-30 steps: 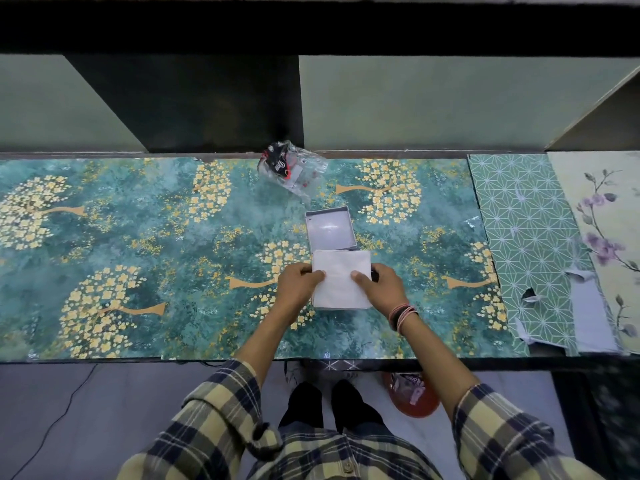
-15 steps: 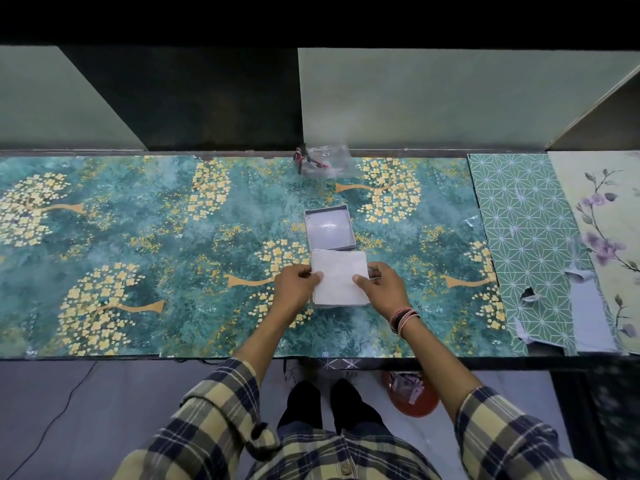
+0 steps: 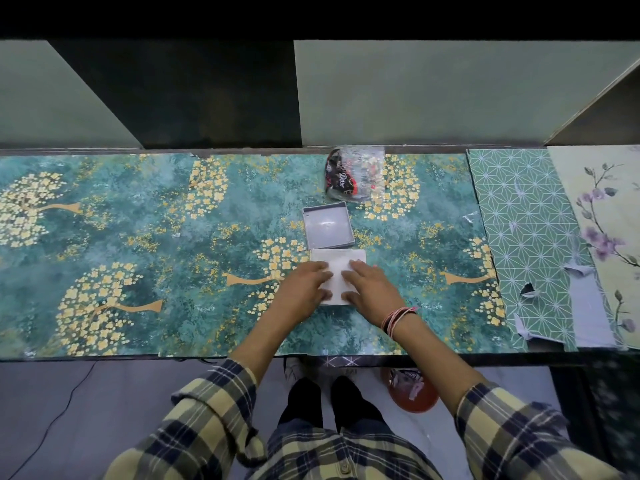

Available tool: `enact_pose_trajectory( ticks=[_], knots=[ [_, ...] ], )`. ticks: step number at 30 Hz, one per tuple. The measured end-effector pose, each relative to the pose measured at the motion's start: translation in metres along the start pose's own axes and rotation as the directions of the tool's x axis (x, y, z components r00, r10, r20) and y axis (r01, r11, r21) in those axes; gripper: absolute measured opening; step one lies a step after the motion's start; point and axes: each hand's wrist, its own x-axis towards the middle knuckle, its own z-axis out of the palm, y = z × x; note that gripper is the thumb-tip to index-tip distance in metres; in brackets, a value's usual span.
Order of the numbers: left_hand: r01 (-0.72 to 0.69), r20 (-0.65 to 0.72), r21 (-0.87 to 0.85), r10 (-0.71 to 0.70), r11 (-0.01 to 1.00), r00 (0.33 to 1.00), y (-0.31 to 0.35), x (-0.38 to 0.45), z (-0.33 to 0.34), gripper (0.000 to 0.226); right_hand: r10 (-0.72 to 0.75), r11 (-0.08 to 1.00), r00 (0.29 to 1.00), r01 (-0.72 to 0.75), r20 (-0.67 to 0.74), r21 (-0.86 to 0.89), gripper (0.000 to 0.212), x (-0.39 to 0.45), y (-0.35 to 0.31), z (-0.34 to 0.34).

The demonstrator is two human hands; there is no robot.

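Observation:
A white square paper (image 3: pixel 338 268) lies flat on the teal table (image 3: pixel 138 244) with its pattern of golden trees. My left hand (image 3: pixel 304 289) rests on the paper's left side with straight fingers. My right hand (image 3: pixel 372 289), with red and white bands at the wrist, presses the paper's right side, also with fingers spread flat. A shallow grey square box (image 3: pixel 328 226) sits open just beyond the paper, touching its far edge.
A clear plastic bag (image 3: pixel 355 176) with black and red contents lies at the table's far edge. Green geometric paper (image 3: pixel 526 237) and floral paper (image 3: pixel 602 220) cover the table's right end. A red bowl (image 3: pixel 412 393) sits on the floor below.
Both hands went from pinching the paper's side edges to lying flat on top of it. The plastic bag at the back has shifted to the right.

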Motion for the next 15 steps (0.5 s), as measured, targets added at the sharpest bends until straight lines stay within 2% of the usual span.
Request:
enact_pose_trajectory(
  ticks=[9,15],
  knots=[
    [-0.024,-0.037,0.31,0.037,0.95,0.999,0.0,0.009,0.023,0.046,0.07,0.989,0.997,-0.065,0.029,-0.135,0.044,0.014,-0.004,0.021],
    [0.012,-0.042,0.302,0.0,0.953,0.999,0.003,0.016,0.025,0.045,0.165,0.975,0.982,-0.149,0.087,-0.167,0.04,0.032,-0.014,0.013]
  ],
)
